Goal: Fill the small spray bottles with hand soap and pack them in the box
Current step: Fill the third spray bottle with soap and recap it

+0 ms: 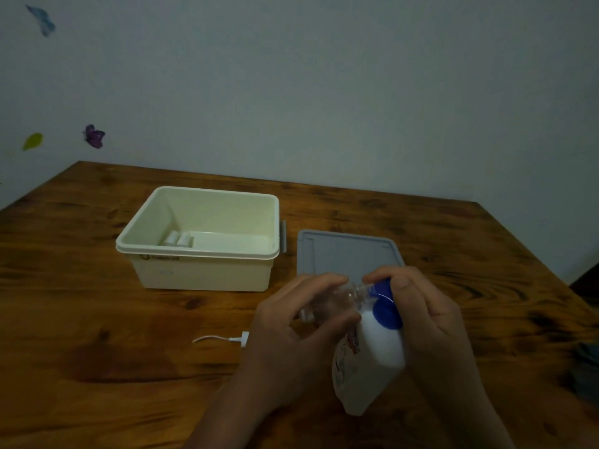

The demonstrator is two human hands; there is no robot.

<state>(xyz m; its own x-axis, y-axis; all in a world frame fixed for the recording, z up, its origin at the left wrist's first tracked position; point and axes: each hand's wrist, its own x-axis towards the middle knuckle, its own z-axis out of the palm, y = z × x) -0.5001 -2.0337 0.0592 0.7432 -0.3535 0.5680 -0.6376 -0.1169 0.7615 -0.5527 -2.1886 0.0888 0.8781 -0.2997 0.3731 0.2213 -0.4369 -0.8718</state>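
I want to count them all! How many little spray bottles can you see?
3: one clear small spray bottle held in the left hand, and what look like two lying side by side in the cream box. More may be hidden.

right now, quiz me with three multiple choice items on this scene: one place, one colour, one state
1. Where does the grey lid lie?
A. on the box
B. on the table, right of the box
C. inside the box

2. What colour is the soap pouch cap?
A. blue
B. red
C. green

3. What is the left hand doing?
A. resting flat on the table
B. holding the clear small bottle
C. lifting the box

Key: 1 B, the lid sits on the wood beside the cream box. 2 A, the cap by the right hand is blue. 3 B, its fingers curl round the bottle.
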